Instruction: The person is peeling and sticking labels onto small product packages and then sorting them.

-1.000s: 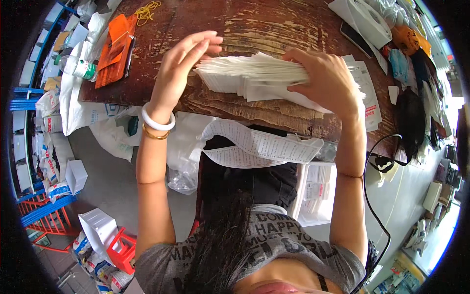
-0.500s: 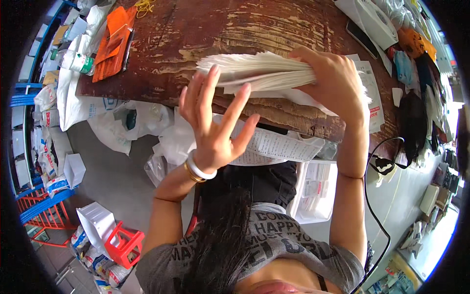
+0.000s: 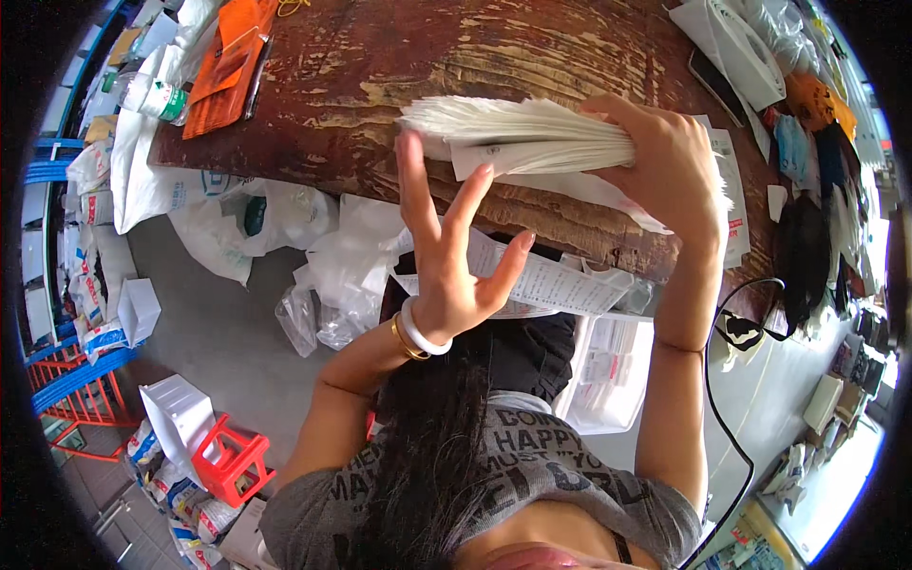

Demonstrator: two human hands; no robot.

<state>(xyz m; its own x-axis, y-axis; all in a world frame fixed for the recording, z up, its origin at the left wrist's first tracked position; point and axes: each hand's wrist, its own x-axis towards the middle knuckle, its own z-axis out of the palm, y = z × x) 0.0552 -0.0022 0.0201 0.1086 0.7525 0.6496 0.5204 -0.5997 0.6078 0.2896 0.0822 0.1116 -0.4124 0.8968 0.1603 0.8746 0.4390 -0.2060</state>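
Note:
A thick stack of thin white paper sheets (image 3: 532,138) is held above the near edge of a worn brown wooden table (image 3: 361,57). My right hand (image 3: 665,166) grips its right end, with the thumb on the near side and the fingers over the far side. The sheets fan apart toward the left. My left hand (image 3: 451,256) has its fingers spread, fingertips at the near left edge of the stack; whether they touch the paper is hard to tell. A white bangle and a gold-coloured bracelet circle my left wrist.
Orange packets (image 3: 228,71) and a plastic bottle (image 3: 157,100) lie at the left. A phone (image 3: 714,85), a white roll (image 3: 746,52) and loose papers (image 3: 730,180) are at the right. Printed sheets (image 3: 551,275) and plastic bags (image 3: 351,275) sit below the table edge. A black cable (image 3: 711,408) hangs right.
My left hand has shifted right along the stack. A loose sheet corner now shows at the stack's near side. My right hand keeps its grip, slightly farther right in view.

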